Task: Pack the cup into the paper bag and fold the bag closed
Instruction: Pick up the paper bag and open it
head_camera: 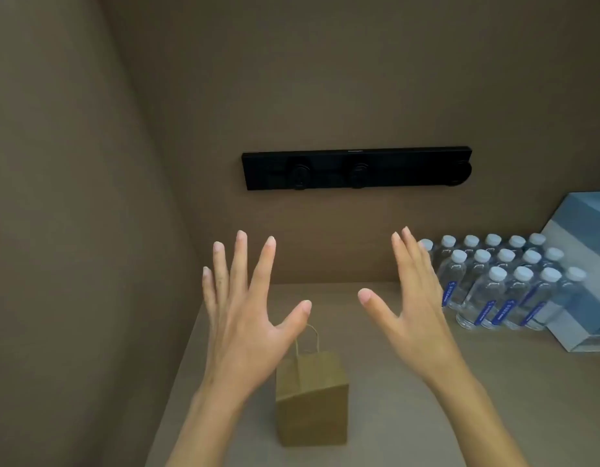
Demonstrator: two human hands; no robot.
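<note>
Paper bag (312, 404): one, brown kraft, stood upright on the table (460, 399), near its left front part; the top appeared folded over toward the front, with one twisted-paper handle (308, 338) standing up behind the fold.
Cup: none visible; whether it sat inside the bag could not be told.
Task stage (judged): packing and folding looked complete, or nearly so.
Handling (judged): the bag was probably light, its walls thin, crease-prone and easily crushed; best held by the handle loop or by flat palms on the two side panels, with gentle pressure if a cup was inside.
Left hand (244, 328): raised above and behind the bag, fingers spread wide, palm away from the camera, holding nothing.
Right hand (413, 311): raised to the bag's right, fingers together and thumb out, likewise holding nothing and clear of the bag.
Water bottles (500, 284): about seventeen white caps counted, in roughly three rows, far right on the table.
Blue-and-white box (581, 264): one, just beside the bottles.
Black panel (356, 168): one, on the back wall, with two round knobs.
</note>
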